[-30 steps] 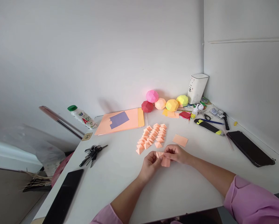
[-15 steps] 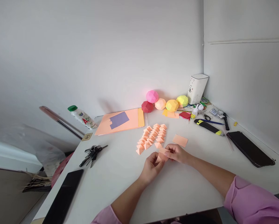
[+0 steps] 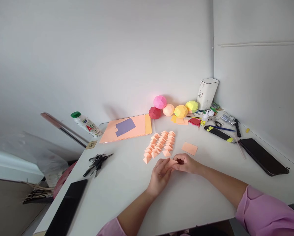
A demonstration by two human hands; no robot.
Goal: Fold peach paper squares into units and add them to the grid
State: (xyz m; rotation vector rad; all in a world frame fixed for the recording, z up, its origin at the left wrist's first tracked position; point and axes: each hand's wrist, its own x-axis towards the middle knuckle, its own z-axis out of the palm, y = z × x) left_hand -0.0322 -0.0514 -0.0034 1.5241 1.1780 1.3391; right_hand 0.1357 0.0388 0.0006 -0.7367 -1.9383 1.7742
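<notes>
A small peach piece of folded paper (image 3: 171,163) is held between both hands, low over the white table. My left hand (image 3: 159,175) is closed on its left side, fingers over the top. My right hand (image 3: 185,163) pinches its right edge between thumb and fingers. Just beyond my hands, several folded peach paper pieces (image 3: 161,144) stand in slanting rows. A flat peach paper rectangle (image 3: 189,148) lies past my right hand. The lower part of the held paper is hidden by my fingers.
Faceted paper balls (image 3: 168,109) sit by the wall. At right lie a utility knife (image 3: 219,134), a glue bottle (image 3: 204,118) and a black phone-like slab (image 3: 263,156). Keys (image 3: 97,163), a white bottle (image 3: 86,124) and peach sheets (image 3: 107,132) are at left.
My left fingers have come up over the top of the paper, and the paper now looks tilted flatter. My right hand has shifted slightly and keeps its pinch.
</notes>
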